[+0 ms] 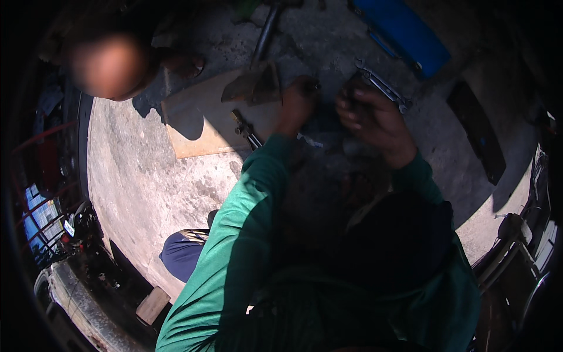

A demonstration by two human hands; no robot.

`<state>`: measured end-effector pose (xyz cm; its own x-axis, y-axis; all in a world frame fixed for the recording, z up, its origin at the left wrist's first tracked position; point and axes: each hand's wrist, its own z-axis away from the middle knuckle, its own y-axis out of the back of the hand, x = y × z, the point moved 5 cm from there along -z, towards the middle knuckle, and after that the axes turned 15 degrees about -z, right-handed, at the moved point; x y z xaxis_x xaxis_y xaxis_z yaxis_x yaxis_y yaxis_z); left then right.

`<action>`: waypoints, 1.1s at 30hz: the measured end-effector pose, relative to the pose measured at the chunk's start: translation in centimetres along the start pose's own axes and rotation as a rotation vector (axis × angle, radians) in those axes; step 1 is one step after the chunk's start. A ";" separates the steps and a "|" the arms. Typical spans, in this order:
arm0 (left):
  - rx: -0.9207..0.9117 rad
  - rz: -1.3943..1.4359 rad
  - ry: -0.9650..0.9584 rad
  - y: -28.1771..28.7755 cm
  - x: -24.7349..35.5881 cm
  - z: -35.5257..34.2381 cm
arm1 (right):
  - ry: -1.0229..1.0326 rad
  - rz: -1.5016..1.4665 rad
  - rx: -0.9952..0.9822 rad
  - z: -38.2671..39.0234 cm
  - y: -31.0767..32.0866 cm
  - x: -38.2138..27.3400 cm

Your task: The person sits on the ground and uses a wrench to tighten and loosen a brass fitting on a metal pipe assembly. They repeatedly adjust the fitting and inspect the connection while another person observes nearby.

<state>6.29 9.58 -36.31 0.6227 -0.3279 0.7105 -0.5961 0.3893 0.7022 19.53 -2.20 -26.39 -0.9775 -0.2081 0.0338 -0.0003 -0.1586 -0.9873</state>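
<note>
Over the shaded concrete floor my two hands work a short way apart. My left hand (297, 105) is closed, its fingers curled round something dark whose small round end shows by the fingertips; its kind is too dark to tell. My right hand (375, 120) has its fingers bent together, and shadow hides what lies in them. A metal spanner (384, 87) lies just beyond the right hand. Left of my left forearm, a brass-and-steel tool (245, 129) rests at the edge of a tan flat board (182, 132). An angled dark metal piece (252, 85) stands on that board.
A hammer-like tool with a dark handle (266, 35) lies ahead. At the far right are a blue metal case (404, 35) and a long dark flat bar (478, 132). Another person (111, 67) is close at the upper left. A wooden block (152, 305) sits lower left.
</note>
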 end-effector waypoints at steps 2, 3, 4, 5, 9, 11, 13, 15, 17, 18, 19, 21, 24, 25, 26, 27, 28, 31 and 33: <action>-0.017 -0.157 -0.048 -1.3 0.2 -1.4 | -0.017 -0.049 -0.037 0.0 0.0 -0.2; -0.046 -0.236 -0.056 -2.0 0.1 -1.8 | -0.009 -0.037 -0.041 0.0 0.0 -0.3; -0.076 -0.316 -0.064 -2.7 0.1 -2.3 | -0.003 -0.026 -0.046 0.0 0.0 -0.3; -0.068 -0.342 -0.068 -3.1 0.0 -2.7 | 0.004 -0.014 -0.050 0.0 -0.1 -0.4; -0.024 -0.364 -0.056 -4.1 -1.2 -3.1 | 0.050 0.000 0.039 0.7 -0.1 -0.6; -0.010 -0.330 -0.023 -4.1 -1.5 -3.2 | 0.113 0.053 0.096 2.0 0.0 -1.7; -0.012 -0.299 0.028 -3.8 -1.1 -3.4 | 0.150 0.100 0.060 2.7 -0.5 -2.7; 0.055 -0.233 -0.181 -3.4 0.9 -3.8 | 0.177 0.141 0.033 3.0 -0.7 -3.8; 0.051 -0.236 -0.294 -4.0 2.2 -4.0 | 0.199 0.125 0.060 2.9 -0.5 -4.3; 0.019 -0.276 -0.304 -4.8 2.3 -4.9 | 0.207 0.120 0.070 2.7 -0.5 -4.5; -0.014 -0.317 -0.313 -5.5 2.5 -5.5 | 0.210 0.118 0.082 2.5 -0.4 -4.5; -0.052 -0.364 -0.309 -6.3 2.3 -5.9 | 0.212 0.111 0.105 2.2 0.0 -4.5; -0.082 -0.447 -0.318 -7.4 1.8 -6.7 | 0.187 0.061 0.166 2.3 0.3 -3.8; -0.091 -0.488 -0.322 -7.4 1.3 -6.6 | 0.189 0.087 0.177 2.5 0.2 -3.4; -0.058 -0.417 -0.256 -7.2 0.6 -6.3 | 0.190 0.114 0.187 2.8 0.1 -3.3; -0.023 -0.335 -0.197 -7.2 0.3 -6.0 | 0.197 0.150 0.203 2.9 0.0 -3.5; 0.010 -0.255 -0.144 -6.9 0.2 -5.6 | 0.193 0.149 0.197 3.0 0.2 -3.4; 0.068 -0.027 -0.026 -5.9 -0.1 -4.1 | 0.175 0.147 0.163 2.9 0.9 -3.3; 0.096 -0.093 -0.057 -5.6 -0.2 -3.8 | 0.159 0.148 0.153 2.5 1.0 -3.0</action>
<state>11.40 10.70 -40.53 0.6491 -0.4084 0.6418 -0.5845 0.2721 0.7644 22.94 -4.15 -27.06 -0.9854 -0.0879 -0.1455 0.1648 -0.2844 -0.9444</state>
